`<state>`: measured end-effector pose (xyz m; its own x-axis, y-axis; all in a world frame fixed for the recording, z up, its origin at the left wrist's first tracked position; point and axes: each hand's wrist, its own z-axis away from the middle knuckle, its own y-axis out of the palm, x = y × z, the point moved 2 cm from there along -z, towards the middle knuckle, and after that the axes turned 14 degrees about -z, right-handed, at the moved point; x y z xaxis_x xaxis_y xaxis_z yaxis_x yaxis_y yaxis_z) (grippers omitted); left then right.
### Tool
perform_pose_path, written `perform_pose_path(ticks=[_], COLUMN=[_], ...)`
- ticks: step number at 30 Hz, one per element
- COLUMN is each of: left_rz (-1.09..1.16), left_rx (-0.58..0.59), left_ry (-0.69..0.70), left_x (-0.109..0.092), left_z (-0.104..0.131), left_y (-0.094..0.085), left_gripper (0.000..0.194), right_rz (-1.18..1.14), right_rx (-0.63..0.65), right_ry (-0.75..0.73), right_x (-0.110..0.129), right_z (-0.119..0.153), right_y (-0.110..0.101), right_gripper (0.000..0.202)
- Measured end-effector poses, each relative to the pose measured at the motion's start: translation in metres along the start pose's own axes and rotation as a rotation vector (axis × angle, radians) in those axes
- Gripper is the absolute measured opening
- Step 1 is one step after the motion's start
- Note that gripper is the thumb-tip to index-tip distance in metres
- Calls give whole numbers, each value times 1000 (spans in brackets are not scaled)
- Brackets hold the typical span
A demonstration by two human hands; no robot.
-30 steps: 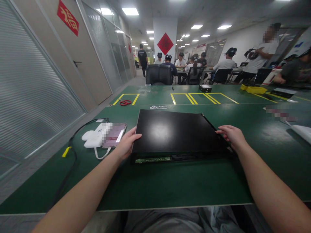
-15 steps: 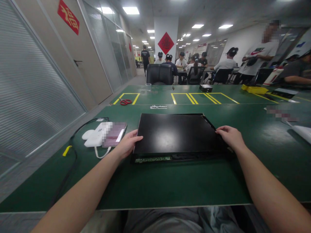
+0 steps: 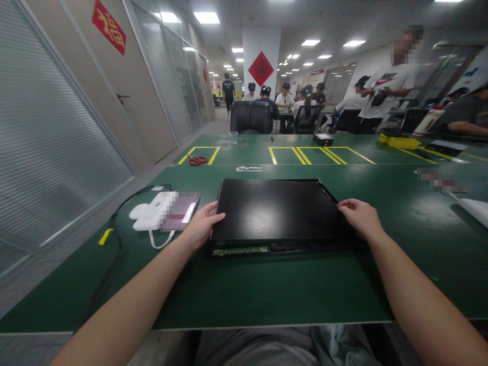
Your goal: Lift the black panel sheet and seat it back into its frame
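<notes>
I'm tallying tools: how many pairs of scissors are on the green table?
1: the red-handled scissors, by the leftmost yellow tape outline, beyond the left hand. The black panel could hide more.

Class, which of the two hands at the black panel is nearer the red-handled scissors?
The left hand, at the left edge of the black panel, on the scissors' side; the right hand is farther, at the opposite edge.

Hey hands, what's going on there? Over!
Left hand holds black panel, left edge; right hand at right rim of black frame beneath. Phone beside left hand.
</notes>
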<state>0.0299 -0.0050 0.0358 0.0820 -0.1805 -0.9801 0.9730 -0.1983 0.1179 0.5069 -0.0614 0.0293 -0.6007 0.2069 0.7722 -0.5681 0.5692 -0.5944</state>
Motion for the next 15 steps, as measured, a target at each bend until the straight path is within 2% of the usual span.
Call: perform_pose_path(ticks=[6, 15], left_rz=[-34, -95], left_rx=[15, 45], left_ry=[-10, 54], left_x=[2, 6], left_z=[1, -1], left_y=[1, -2], left_gripper=[59, 62], right_rz=[58, 66], right_rx=[9, 22], right_ry=[-26, -4], right_x=[-3, -1], right_z=[-3, -3], right_y=[1, 0], right_gripper=[22, 21])
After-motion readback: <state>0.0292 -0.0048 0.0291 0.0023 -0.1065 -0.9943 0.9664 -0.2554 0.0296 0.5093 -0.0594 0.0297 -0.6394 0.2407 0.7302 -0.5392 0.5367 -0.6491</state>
